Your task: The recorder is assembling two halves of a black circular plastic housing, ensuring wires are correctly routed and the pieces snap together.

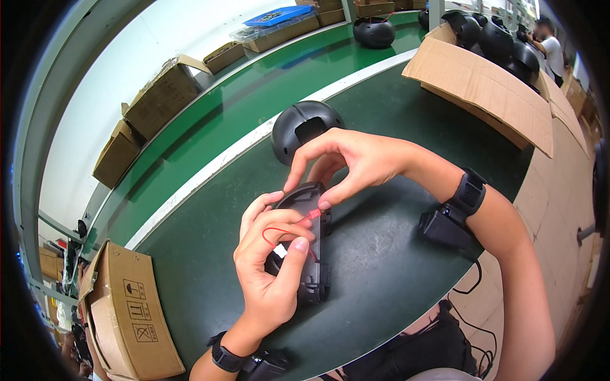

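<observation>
A half-round black plastic housing (323, 244) stands on the green bench, its open side with ribs turned to the right. My left hand (273, 260) is closed round its left side, fingers curled over it and thumb raised in front. A thin red wire (265, 236) loops across those fingers to a small red connector (313, 214); a white plug (280, 250) shows under the palm. From above, my right hand (359, 159) grips the housing's far end, thumb tip by the red connector and index finger on the rim. Just beyond sits a round black shell (306, 124) with a rectangular cutout.
An open carton (483, 92) at the far right holds several black shells. Another cardboard box (130, 311) stands at the near left. Past a white rail runs a green conveyor (216, 114) carrying a black shell (373, 33). A person (548, 47) works in the background.
</observation>
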Available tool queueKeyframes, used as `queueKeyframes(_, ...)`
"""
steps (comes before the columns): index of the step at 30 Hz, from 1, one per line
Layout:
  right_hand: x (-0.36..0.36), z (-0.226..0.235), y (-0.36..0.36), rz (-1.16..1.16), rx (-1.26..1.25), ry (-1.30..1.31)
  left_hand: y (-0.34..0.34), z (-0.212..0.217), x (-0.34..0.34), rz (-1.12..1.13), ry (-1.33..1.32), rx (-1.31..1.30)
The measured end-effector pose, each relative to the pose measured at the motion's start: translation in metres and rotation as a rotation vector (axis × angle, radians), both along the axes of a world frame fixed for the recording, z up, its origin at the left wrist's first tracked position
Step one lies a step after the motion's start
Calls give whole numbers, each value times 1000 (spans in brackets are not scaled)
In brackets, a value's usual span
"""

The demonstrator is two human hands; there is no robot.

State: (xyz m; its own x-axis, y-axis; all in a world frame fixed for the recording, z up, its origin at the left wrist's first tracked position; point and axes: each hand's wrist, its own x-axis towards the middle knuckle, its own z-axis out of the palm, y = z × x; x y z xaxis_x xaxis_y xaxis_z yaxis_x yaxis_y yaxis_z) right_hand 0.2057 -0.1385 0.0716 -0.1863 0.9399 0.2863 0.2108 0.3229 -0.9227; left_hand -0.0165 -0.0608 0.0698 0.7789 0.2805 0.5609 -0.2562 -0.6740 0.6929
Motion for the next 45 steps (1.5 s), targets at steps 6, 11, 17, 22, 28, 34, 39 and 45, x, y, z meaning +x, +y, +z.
queueKeyframes(6, -6, 13, -6, -71, -48, -130, -6, 1, 2, 59, -34, -25)
queueKeyframes(11, -5, 9, -3, -78, 5, -154, 0, 1, 1, 16, -6, -16)
queueKeyframes(17, -4, 9, -2, -57, 25, -126, -3, 2, -1, 25, 40, -31)
queueKeyframes(22, 24, 7, -5, -194, 36, -36, -5, 1, 2, 39, 23, -2)
queueKeyframes(28, 57, -25, 2, -732, 421, -738, -4, -2, 1, 60, -60, 45)
queueKeyframes(34, 50, -16, 3, -805, 348, -627, -6, 0, 0, 75, -67, 20)
queueKeyframes(39, 31, 2, -1, -773, 479, -846, 0, 0, 0, 81, -79, 13)
queueKeyframes(45, 18, -11, 4, -653, 454, -825, 17, 2, 1, 132, -105, -97)
